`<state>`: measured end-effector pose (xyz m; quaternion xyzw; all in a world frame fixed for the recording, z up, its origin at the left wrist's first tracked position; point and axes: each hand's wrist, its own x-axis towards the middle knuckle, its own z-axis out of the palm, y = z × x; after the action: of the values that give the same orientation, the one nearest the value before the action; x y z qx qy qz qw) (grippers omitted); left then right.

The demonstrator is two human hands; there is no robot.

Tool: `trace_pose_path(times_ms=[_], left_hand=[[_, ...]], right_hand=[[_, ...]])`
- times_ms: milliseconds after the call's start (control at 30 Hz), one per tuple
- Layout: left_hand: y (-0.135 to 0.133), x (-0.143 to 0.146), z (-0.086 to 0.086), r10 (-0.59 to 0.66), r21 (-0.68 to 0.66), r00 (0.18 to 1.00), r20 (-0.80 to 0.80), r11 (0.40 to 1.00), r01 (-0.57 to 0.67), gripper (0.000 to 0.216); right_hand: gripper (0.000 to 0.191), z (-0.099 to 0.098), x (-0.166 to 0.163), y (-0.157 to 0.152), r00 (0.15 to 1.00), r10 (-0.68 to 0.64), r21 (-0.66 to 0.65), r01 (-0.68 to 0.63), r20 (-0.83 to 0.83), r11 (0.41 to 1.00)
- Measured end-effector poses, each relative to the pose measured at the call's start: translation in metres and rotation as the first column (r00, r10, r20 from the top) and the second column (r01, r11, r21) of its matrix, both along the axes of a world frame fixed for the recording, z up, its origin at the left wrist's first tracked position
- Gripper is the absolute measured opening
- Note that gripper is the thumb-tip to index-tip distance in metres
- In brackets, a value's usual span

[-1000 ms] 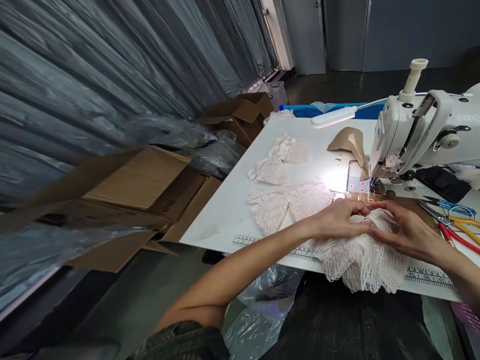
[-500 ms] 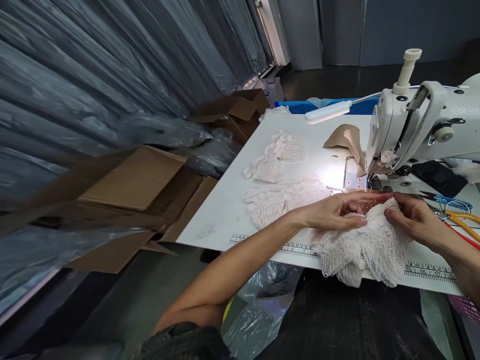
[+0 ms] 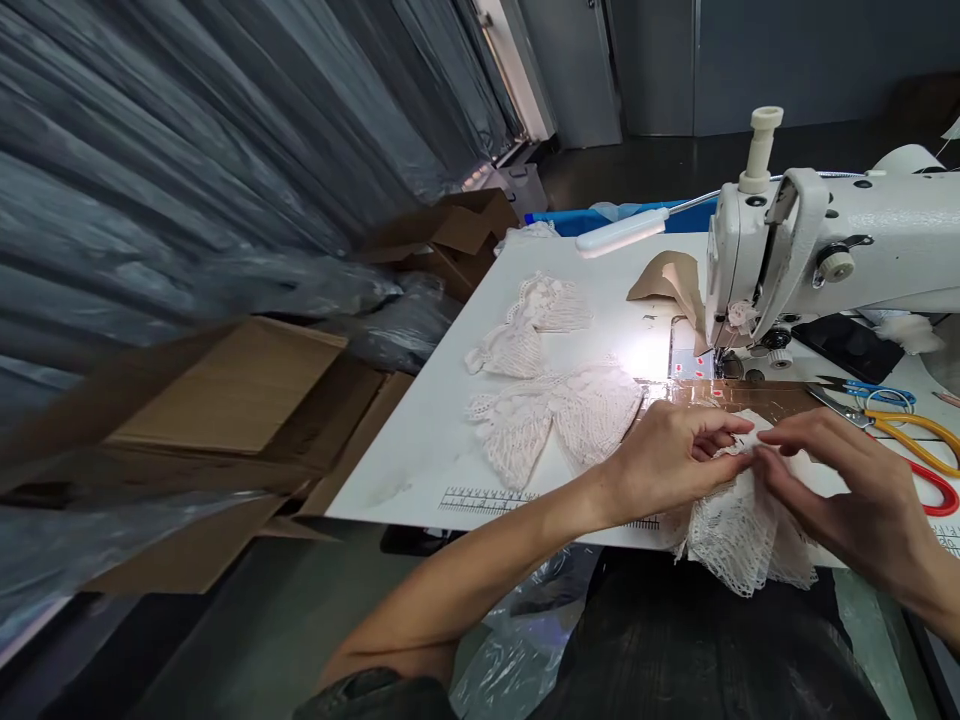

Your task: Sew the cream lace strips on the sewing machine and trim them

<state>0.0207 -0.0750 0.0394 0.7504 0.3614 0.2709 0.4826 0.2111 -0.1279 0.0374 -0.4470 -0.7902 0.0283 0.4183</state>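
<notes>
A piece of white lace fabric (image 3: 739, 535) hangs over the front edge of the sewing table, its top pinched between both hands. My left hand (image 3: 679, 455) grips it from the left with thumb and fingers. From the right, my right hand (image 3: 832, 475) pinches the same upper edge, the fingertips of both hands almost meeting. Just beyond the hands stands a white sewing machine (image 3: 795, 250), its needle area lit. More gathered lace pieces (image 3: 555, 410) lie flat to the left of my left hand.
Yellow-handled scissors (image 3: 900, 425), blue-handled snips (image 3: 874, 393) and a red handle (image 3: 937, 490) lie right of the hands. Brown paper (image 3: 667, 278) rests behind the needle, below a lamp (image 3: 622, 233). Open cardboard boxes (image 3: 232, 390) stand left of the table.
Both hands have drawn the lace slightly toward me, away from the needle. The fabric now hangs narrower, and my right hand has turned to pinch its top edge. The view has shifted slightly.
</notes>
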Motion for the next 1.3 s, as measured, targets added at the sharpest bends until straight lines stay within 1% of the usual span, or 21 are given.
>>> trace_pose_path(times_ms=[100,200,267,333,433,500,567,633,667,733,767,800,867,900,967,1033,1100,1133,1200,1267,1300], left_hand=[[-0.001,0.001,-0.002,-0.005,0.186,0.998,-0.056,0.982,0.015,0.029],[-0.003,0.002,-0.004,-0.011,0.352,0.99,-0.14,0.934,0.06,0.029],[-0.005,0.002,-0.003,-0.004,0.428,0.981,-0.195,0.899,0.089,0.025],[-0.006,0.003,-0.003,-0.01,0.47,0.97,-0.241,0.874,0.126,0.021],[-0.006,0.004,-0.004,-0.036,0.489,0.956,-0.29,0.853,0.18,0.019],[-0.004,0.003,-0.005,-0.053,0.487,0.953,-0.297,0.851,0.199,0.02],[-0.001,0.002,-0.008,-0.073,0.481,0.958,-0.277,0.853,0.204,0.022],[0.002,0.0,-0.012,-0.105,0.468,0.962,-0.253,0.857,0.217,0.022],[0.004,-0.001,-0.014,-0.122,0.454,0.962,-0.245,0.862,0.225,0.018],[0.006,-0.002,-0.022,-0.137,0.414,0.962,-0.236,0.881,0.227,0.012],[0.006,-0.001,-0.026,-0.135,0.398,0.964,-0.229,0.891,0.219,0.013],[0.006,0.0,-0.031,-0.122,0.394,0.97,-0.211,0.897,0.199,0.015],[0.005,0.003,-0.041,-0.093,0.417,0.983,-0.156,0.896,0.151,0.017],[0.005,0.004,-0.045,-0.083,0.437,0.989,-0.124,0.89,0.129,0.018],[0.004,0.005,-0.051,-0.074,0.459,0.994,-0.08,0.882,0.103,0.021],[0.003,0.004,-0.054,-0.061,0.456,0.995,-0.077,0.885,0.089,0.023],[0.003,0.003,-0.056,-0.04,0.454,0.995,-0.092,0.888,0.077,0.025],[0.003,0.002,-0.056,-0.033,0.459,0.995,-0.095,0.885,0.074,0.026],[0.003,0.001,-0.057,-0.035,0.476,0.995,-0.091,0.876,0.074,0.028],[0.003,0.0,-0.058,-0.048,0.49,0.995,-0.083,0.868,0.083,0.029],[0.003,0.001,-0.058,-0.055,0.495,0.995,-0.082,0.865,0.088,0.029]], right_hand=[[0.009,-0.003,-0.006,-0.002,0.994,-0.003,0.03,-0.001,0.11,1.0],[0.018,-0.007,-0.009,-0.002,0.975,-0.051,0.082,0.034,0.215,0.996],[0.026,-0.008,-0.011,-0.002,0.947,-0.096,0.126,0.06,0.307,0.99],[0.03,-0.007,-0.014,-0.003,0.908,-0.152,0.173,0.09,0.39,0.981],[0.033,-0.004,-0.017,-0.001,0.864,-0.209,0.22,0.118,0.458,0.968],[0.036,-0.003,-0.016,0.002,0.85,-0.202,0.214,0.108,0.486,0.971],[0.035,-0.005,-0.013,0.007,0.856,-0.17,0.197,0.081,0.489,0.977],[0.03,-0.01,-0.01,0.01,0.889,-0.124,0.178,0.049,0.441,0.983],[0.026,-0.013,-0.009,0.011,0.913,-0.099,0.165,0.035,0.396,0.986],[0.018,-0.019,-0.008,0.011,0.964,-0.063,0.122,0.032,0.258,0.992],[0.016,-0.022,-0.009,0.011,0.985,-0.06,0.087,0.046,0.165,0.995],[0.014,-0.025,-0.011,0.01,0.995,-0.074,0.039,0.072,0.067,0.997],[0.012,-0.03,-0.015,0.008,0.988,-0.124,-0.069,0.118,-0.095,0.991],[0.012,-0.031,-0.017,0.008,0.981,-0.141,-0.123,0.125,-0.137,0.985],[0.011,-0.03,-0.017,0.007,0.982,-0.125,-0.207,0.093,-0.144,0.974],[0.009,-0.026,-0.008,0.006,0.992,-0.071,-0.269,0.042,-0.102,0.962],[0.009,-0.021,0.012,0.002,0.998,-0.06,-0.282,0.047,-0.035,0.958],[0.013,-0.019,0.026,-0.001,0.996,-0.086,-0.264,0.087,0.015,0.96],[0.023,-0.018,0.059,-0.008,0.965,-0.2,-0.173,0.229,0.168,0.958],[0.04,-0.022,0.092,-0.017,0.863,-0.358,-0.025,0.391,0.356,0.92],[0.046,-0.026,0.105,-0.021,0.832,-0.376,0.009,0.409,0.408,0.913]])
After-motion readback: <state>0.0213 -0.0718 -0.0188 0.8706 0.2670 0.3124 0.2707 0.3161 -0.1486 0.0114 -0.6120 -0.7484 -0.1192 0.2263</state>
